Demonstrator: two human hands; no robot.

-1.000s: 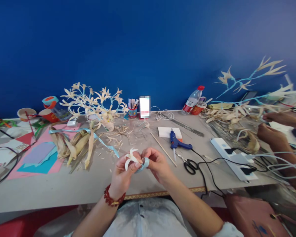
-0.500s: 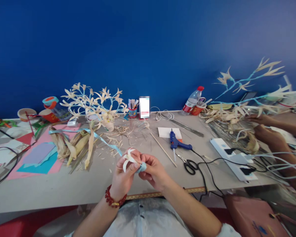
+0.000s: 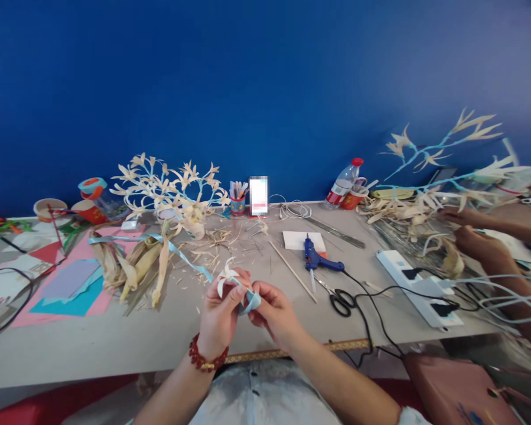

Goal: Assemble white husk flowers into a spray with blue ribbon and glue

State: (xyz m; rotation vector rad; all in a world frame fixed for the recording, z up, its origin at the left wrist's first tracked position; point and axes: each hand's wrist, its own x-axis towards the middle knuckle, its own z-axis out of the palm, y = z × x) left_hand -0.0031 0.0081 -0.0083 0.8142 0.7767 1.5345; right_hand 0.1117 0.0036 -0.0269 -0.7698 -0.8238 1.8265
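Observation:
Low over the table's front part, my left hand [image 3: 223,307] is closed on a small corn-husk flower [image 3: 226,278] with pale, curled petals. Just to its right, my right hand [image 3: 271,307] pinches a light blue tape [image 3: 250,302], which loops around the flower's stem between the two hands. A long run of the same ribbon-like tape trails from the left hand back to the bundle of dried corn husks [image 3: 136,265]. The stem itself is mostly hidden by my fingers. A red bead bracelet [image 3: 203,357] circles my left wrist.
A blue glue gun [image 3: 316,257], black-handled scissors [image 3: 341,301] and a thin stick [image 3: 292,271] lie right of my hands. Finished husk flowers [image 3: 172,189] stand at back left. A white power strip [image 3: 418,289] with cables sits at right, near another person's hands [image 3: 478,242].
My hands have shifted slightly apart; the blue tape between them now shows as a wider, looser loop. The flower has moved a little left and up. The view has tilted slightly.

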